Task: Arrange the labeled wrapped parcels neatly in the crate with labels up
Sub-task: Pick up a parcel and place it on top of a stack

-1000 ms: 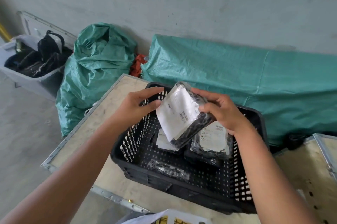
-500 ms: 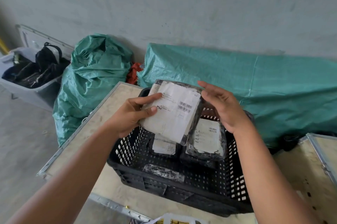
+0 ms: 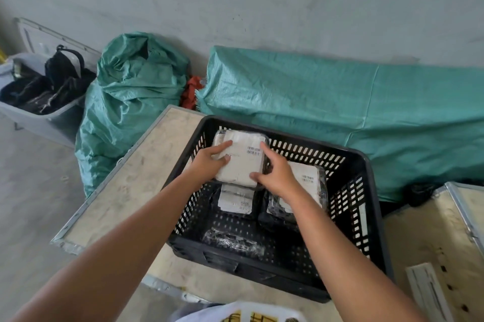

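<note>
Now | left hand, right hand clasp parcel label-up; crate on plywood top; grey wall

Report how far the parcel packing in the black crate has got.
Done: two labelled parcels lie label up in the crate, one at centre and one on the right. In hand: the left hand and right hand press a third parcel label up into the far left corner. Left: a dark wrapped parcel near the front shows no label.

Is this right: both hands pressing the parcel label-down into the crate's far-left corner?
Not quite. The head view shows the parcel label-up, its white label and barcode facing the camera. The rest holds: left hand and right hand set it in the crate's far-left corner.
</note>
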`<state>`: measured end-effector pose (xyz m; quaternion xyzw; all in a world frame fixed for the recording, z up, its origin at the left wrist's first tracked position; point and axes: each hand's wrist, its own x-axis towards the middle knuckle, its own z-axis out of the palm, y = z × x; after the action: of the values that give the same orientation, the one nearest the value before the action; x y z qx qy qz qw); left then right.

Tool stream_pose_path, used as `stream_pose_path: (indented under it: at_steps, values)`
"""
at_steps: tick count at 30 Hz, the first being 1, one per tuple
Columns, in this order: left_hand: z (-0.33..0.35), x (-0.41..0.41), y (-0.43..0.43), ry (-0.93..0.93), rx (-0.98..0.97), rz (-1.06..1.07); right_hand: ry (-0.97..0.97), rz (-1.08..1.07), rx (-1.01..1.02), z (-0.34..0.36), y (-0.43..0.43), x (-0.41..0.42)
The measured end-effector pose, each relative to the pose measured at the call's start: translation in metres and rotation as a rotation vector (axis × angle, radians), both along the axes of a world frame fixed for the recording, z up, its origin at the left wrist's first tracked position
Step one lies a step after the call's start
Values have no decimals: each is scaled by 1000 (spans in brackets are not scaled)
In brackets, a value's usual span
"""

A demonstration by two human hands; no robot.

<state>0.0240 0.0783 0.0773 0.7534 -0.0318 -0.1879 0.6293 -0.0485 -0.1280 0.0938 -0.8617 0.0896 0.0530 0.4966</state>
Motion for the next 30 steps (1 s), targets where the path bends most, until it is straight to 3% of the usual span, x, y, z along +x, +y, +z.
stream_pose_path:
  at_steps: [3,5,12,30]
  values:
    - [-32,12,-12,-39,389,-65,101,-60,-31,-28,17,6]
    - [-51,12,-16,-55,506,-91,146,-74,-106,-43,26,9]
    - [-91,14,-13,-5,605,-405,362,-56,-273,-78,35,16]
    - [-112,15,-7,-69,574,-445,390,-93,-213,-96,38,15]
